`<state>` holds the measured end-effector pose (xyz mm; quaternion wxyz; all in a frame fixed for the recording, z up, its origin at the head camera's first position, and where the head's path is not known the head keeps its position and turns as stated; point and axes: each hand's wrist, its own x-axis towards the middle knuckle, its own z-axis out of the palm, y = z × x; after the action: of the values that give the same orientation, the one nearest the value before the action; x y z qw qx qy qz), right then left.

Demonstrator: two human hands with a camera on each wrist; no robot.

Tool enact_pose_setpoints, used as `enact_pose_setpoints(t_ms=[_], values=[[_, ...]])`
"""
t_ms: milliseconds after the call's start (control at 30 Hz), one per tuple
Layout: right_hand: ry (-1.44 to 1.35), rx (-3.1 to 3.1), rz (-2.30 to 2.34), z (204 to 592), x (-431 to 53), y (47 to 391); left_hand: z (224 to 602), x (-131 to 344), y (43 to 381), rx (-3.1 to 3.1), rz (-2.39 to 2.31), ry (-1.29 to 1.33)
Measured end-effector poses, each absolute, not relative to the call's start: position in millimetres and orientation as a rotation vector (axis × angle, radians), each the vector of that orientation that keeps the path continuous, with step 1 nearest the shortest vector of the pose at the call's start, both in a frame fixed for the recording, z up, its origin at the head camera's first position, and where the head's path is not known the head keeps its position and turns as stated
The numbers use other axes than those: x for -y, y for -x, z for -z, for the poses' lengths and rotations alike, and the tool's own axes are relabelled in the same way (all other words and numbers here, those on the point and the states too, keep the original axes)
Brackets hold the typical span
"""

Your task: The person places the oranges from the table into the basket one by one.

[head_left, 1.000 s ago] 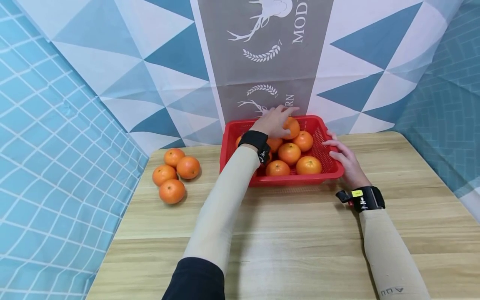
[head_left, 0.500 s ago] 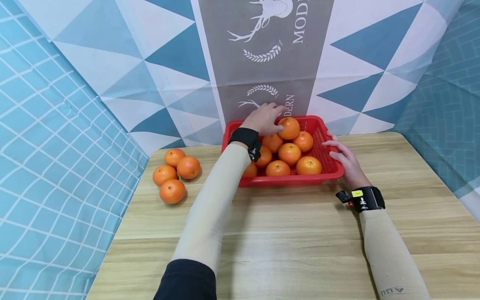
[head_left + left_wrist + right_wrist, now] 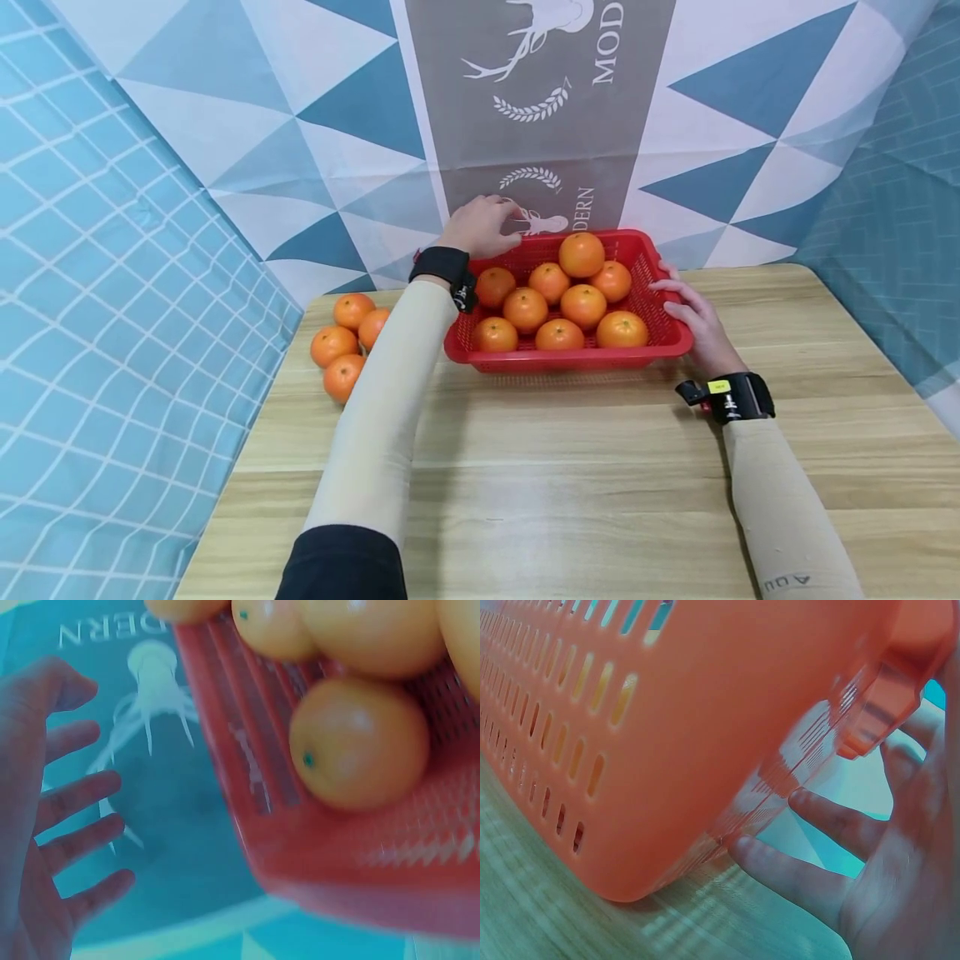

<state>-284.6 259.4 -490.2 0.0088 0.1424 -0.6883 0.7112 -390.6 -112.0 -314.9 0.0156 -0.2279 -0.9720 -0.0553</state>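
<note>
My left hand [image 3: 482,227] hangs above the back left rim of a red plastic basket [image 3: 570,362]. The left wrist view shows its fingers [image 3: 82,799] spread, nothing between them, apart from the rim. Several oranges [image 3: 583,307] lie in the basket; one orange [image 3: 581,254] sits higher at the back, on top of others. An orange [image 3: 360,742] fills the corner nearest my left hand. My right hand [image 3: 701,329] holds the basket's right rim. In the right wrist view, lower fingers [image 3: 791,877] lie against the outer wall, while the thumb is out of sight.
Several loose oranges [image 3: 342,377] stand grouped on the wooden table [image 3: 540,483] at the left, partly covered by my left forearm. A patterned cloth backdrop [image 3: 360,100] rises right behind the basket. Blue gridded cloth [image 3: 112,333] runs along the table's left side.
My left hand has moved left, away from the raised orange, to the basket's back left corner. More oranges in the basket now show. The right hand stays on the rim.
</note>
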Motion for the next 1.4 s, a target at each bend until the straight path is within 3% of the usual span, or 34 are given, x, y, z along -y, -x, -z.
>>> enact_pose_setpoints(t_ms=[600, 1033, 1400], values=[[-0.415, 2.175, -2.222, 491, -262, 282, 318, 211, 390, 3.126, 0.25, 0.46], [-0.451, 2.143, -2.222, 493, -259, 284, 355, 303, 396, 3.197, 0.17, 0.297], [-0.456, 2.144, -2.221, 490, -259, 283, 348, 344, 361, 3.257, 0.248, 0.213]])
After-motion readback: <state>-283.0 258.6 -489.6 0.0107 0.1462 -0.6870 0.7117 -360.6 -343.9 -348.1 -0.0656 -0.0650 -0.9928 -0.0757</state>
